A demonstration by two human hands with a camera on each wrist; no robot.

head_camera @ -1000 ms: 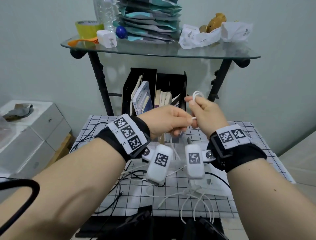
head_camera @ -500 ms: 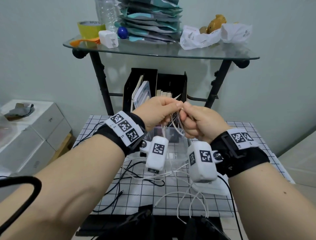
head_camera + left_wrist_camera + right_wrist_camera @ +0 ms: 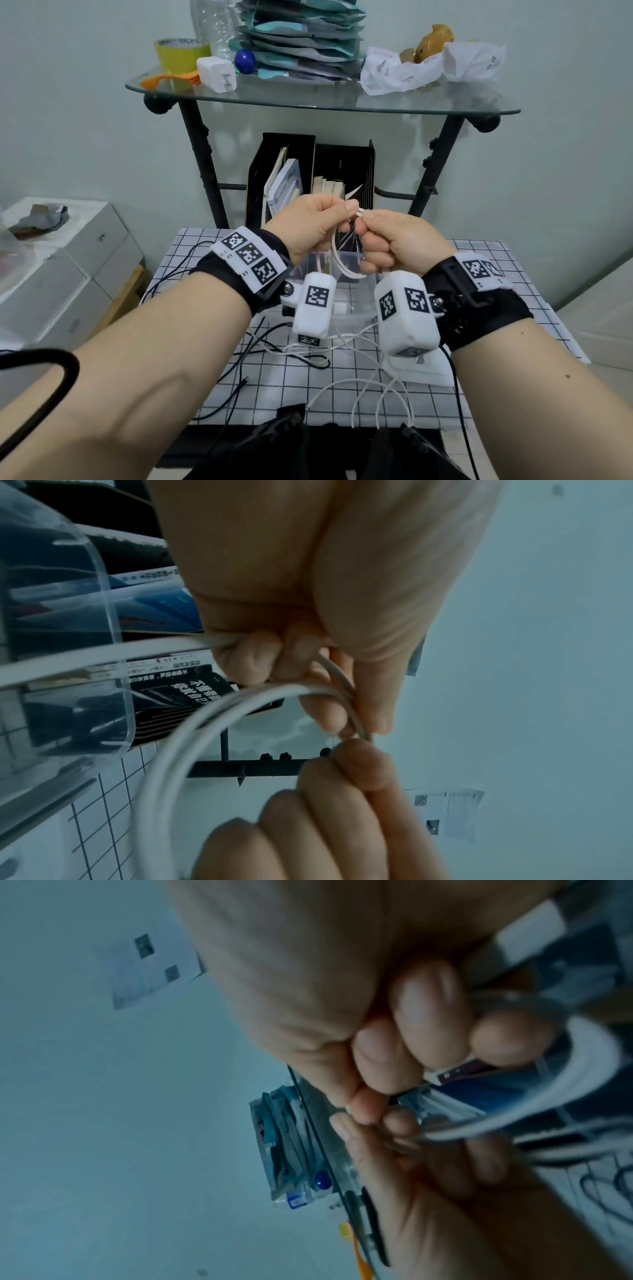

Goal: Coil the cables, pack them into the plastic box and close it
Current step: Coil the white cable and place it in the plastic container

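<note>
both hands are raised above the table, fists nearly touching. the left hand [image 3: 310, 224] pinches a white cable [image 3: 339, 260] between thumb and curled fingers; the right hand [image 3: 394, 240] pinches the same cable just at its 3 o'clock side, fingers curled round the strands. a short white tip pokes out between the two thumbs. in the left wrist view the cable [image 3: 192, 723] forms a round loop with several strands gathered under the fingers [image 3: 260, 658], and the right wrist view shows the right hand's fingertips [image 3: 428, 1031] closed on a connector end.

a second ago the right hand stood higher, lifting a small loop at 12 o'clock above its knuckles, with the left hand lower at its 9 o'clock. half a second ago the fists had come together. now they sit level and the loop hangs below them at 6 o'clock. this suggests a turn was just laid onto the coil and the person is regripping for the next.

the clear plastic box [image 3: 346, 274] stands open on the checked table [image 3: 479, 260], directly under the hands. more white cable [image 3: 376, 387] trails loose at 6 o'clock near the table's front edge, and thin black cables [image 3: 239, 363] lie uncoiled at 7 o'clock. coiling looks to be at an early stage; nothing can be seen packed yet.
</note>
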